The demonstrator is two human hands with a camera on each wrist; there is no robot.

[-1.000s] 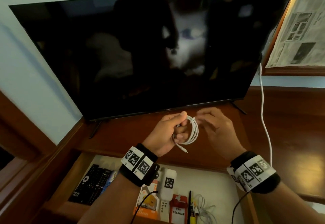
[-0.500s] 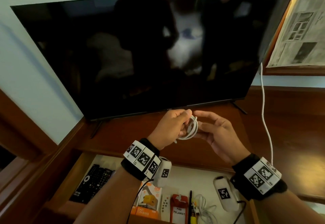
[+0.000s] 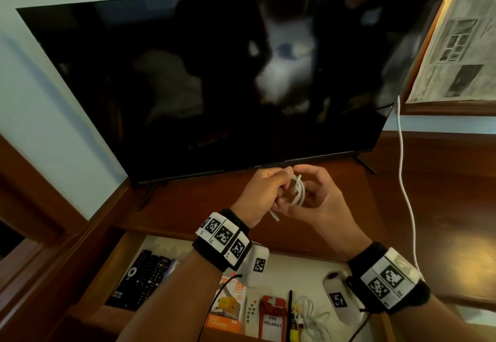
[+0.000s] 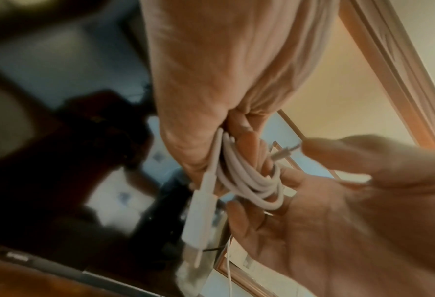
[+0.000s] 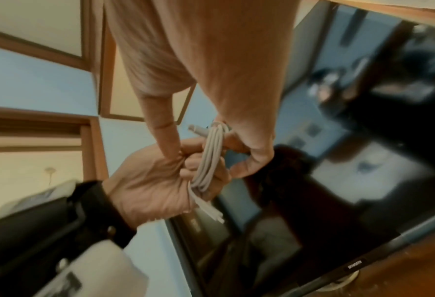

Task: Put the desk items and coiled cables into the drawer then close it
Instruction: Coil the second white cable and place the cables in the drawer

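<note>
A coiled white cable (image 3: 298, 191) is held above the wooden desk, just in front of the TV's lower edge. My left hand (image 3: 280, 188) grips the coil (image 4: 249, 180) in its fist, and one plug end (image 4: 201, 211) hangs down below it. My right hand (image 3: 304, 184) is turned palm up against the coil (image 5: 211, 156), with thumb and fingers curled round the loops. The other plug tip sticks out near the right index finger in the left wrist view. Below the hands, the drawer (image 3: 292, 268) stands open.
In the drawer lie black remotes (image 3: 145, 277), an orange box (image 3: 228, 306), a small white remote (image 3: 251, 312), a red tag (image 3: 272, 317) and a loose white cable (image 3: 308, 315). The big TV (image 3: 214, 78) stands close behind. Another white cable (image 3: 405, 194) hangs at the right.
My right hand has turned palm up and closed in round the coil. Both hands have drawn together; the left keeps its grip.
</note>
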